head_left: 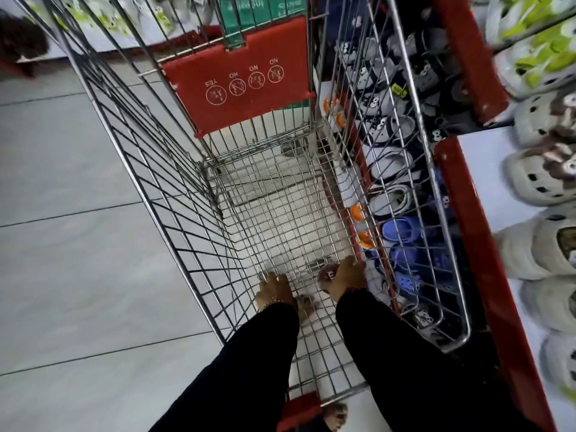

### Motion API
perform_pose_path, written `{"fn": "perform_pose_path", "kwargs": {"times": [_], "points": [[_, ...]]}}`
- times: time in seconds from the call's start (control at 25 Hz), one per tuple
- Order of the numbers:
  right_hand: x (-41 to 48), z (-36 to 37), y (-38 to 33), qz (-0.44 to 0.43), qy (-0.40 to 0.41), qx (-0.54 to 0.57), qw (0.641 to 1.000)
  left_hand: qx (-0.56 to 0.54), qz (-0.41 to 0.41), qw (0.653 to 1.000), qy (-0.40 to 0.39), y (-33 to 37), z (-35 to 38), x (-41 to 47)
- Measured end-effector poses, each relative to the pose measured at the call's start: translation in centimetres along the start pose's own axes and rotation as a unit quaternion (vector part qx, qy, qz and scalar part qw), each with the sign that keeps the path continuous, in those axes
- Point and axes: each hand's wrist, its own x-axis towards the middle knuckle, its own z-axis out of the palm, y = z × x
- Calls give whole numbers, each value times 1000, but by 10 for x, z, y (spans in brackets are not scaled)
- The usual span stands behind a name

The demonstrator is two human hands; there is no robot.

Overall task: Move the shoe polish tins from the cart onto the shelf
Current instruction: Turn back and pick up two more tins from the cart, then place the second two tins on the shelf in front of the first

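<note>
Both my arms, in black sleeves, reach down into the wire cart (174,213). My right hand (347,277) is closed around a round shoe polish tin (327,273) with a dark red lid, near the cart's right wall and just above its floor. My left hand (274,291) is pressed fingers-down on the cart floor to the left. A blurred brownish shape (307,302) lies by its thumb, and I cannot tell whether it is a tin or is held. The shelf (461,198), with a red edge, runs along the right of the cart.
The cart's red child-seat flap (237,88) stands at the far end. Grey, green and blue clogs (542,173) fill the shelves on the right, also seen through the cart's wall. Grey tiled floor (68,213) lies to the left. My foot (335,416) shows below the cart handle.
</note>
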Motion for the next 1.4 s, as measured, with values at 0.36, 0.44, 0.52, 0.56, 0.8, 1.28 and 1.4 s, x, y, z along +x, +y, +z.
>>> {"fn": "perform_pose_path", "kwargs": {"times": [0.36,0.44,0.52,0.56,0.8,1.28,1.4], "points": [[-38,-43,16,1,49,136,989,-65,-6,997,-29,0,-53,-40],[-52,-60,17,-8,61,172,983,-109,11,994,12,1,-73,-56],[-75,-81,17,-28,73,235,969,-176,30,983,35,1,-92,-81],[-83,-89,15,-42,80,264,960,-216,38,975,37,0,-99,-89],[-173,-178,24,-129,112,423,890,-472,120,865,119,5,-153,-176],[-381,-325,159,-219,350,514,752,-522,433,732,61,117,-233,-408],[-420,-343,214,-214,399,529,718,-497,485,720,10,150,-226,-461]]}}
